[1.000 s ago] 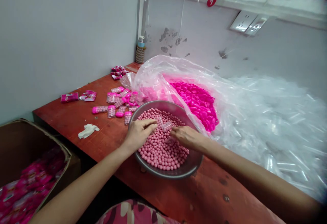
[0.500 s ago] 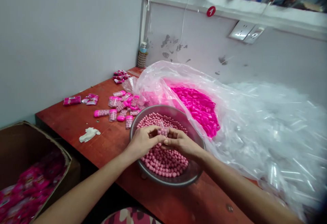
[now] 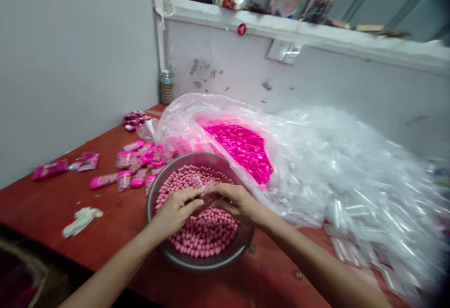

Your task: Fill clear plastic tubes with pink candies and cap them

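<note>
Hands [image 3: 175, 213] half-curled, holding clear container [image 3: 206, 198] between them over bowl [image 3: 243, 244]; thumbs [image 3: 194, 206], touching earlier, now apart.

I held a small clear plastic container [image 3: 206, 186] just above the pink beads [image 3: 200, 235]; blur obscured its contents and exact tilt. The beads, round and similar in size, lay loose inside a round grey bowl [image 3: 243, 243].
</note>
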`<state>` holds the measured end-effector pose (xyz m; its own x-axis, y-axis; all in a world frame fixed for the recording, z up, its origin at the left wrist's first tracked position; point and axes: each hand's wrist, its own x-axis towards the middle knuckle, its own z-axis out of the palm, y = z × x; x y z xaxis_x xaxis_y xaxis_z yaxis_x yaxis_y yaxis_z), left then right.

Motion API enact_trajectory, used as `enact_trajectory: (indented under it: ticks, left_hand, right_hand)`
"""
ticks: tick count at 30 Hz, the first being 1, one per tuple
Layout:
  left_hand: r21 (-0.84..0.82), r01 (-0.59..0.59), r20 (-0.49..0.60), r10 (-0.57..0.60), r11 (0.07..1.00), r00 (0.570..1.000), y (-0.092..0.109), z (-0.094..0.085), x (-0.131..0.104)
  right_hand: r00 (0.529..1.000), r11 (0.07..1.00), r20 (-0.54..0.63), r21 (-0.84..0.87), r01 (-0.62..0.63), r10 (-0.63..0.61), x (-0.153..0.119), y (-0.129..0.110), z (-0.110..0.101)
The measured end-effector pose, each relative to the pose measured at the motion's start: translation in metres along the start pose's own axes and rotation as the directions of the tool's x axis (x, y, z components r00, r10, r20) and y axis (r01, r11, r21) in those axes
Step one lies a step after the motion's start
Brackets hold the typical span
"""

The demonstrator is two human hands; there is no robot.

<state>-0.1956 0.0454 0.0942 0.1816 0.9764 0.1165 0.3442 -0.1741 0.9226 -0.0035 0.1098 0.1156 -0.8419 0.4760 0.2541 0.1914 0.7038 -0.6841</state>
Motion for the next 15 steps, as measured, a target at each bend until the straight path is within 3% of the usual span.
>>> enact_trajectory:
  ticks: [3, 6, 8, 10, 11, 13, 14, 15]
  left_hand:
    - [0.020, 0.031, 0.021, -0.031, 0.999, 0.999, 0.001, 0.003, 0.000]
    - [-0.018, 0.040, 0.112, -0.038, 0.999, 0.993, 0.002, 0.005, -0.001]
    - [-0.034, 0.062, 0.104, -0.058, 0.997, 0.993, 0.000, 0.006, -0.001]
    - [-0.037, 0.104, 0.029, -0.103, 0.994, 0.994, -0.003, 0.006, 0.000]
    - [-0.037, 0.124, -0.011, -0.125, 0.992, 0.992, -0.005, 0.006, 0.000]
    - [-0.033, 0.139, -0.039, -0.140, 0.990, 0.989, -0.008, 0.006, 0.001]
    - [-0.029, 0.138, -0.040, -0.139, 0.990, 0.989, -0.010, 0.006, 0.001]
    - [-0.025, 0.137, -0.042, -0.138, 0.990, 0.989, -0.011, 0.006, 0.001]
  right_hand:
    - [1.000, 1.000, -0.016, -0.001, 0.021, -0.021, -0.007, -0.001, 0.006]
    - [0.998, 0.998, -0.013, -0.032, 0.056, -0.056, -0.015, -0.003, 0.009]
    - [1.000, 1.000, 0.007, 0.001, 0.020, -0.020, -0.018, -0.001, 0.000]
    - [0.990, 0.994, -0.097, 0.043, -0.096, 0.100, -0.018, 0.009, -0.021]
    - [0.960, 0.981, -0.200, 0.025, -0.193, 0.194, -0.016, 0.019, -0.035]
    - [0.825, 0.903, -0.444, -0.075, -0.424, 0.350, -0.009, 0.045, -0.068]
    - [0.755, 0.802, -0.508, -0.187, -0.567, 0.415, -0.003, 0.060, -0.084]
    - [0.723, 0.750, -0.529, -0.222, -0.624, 0.445, 0.003, 0.075, -0.100]
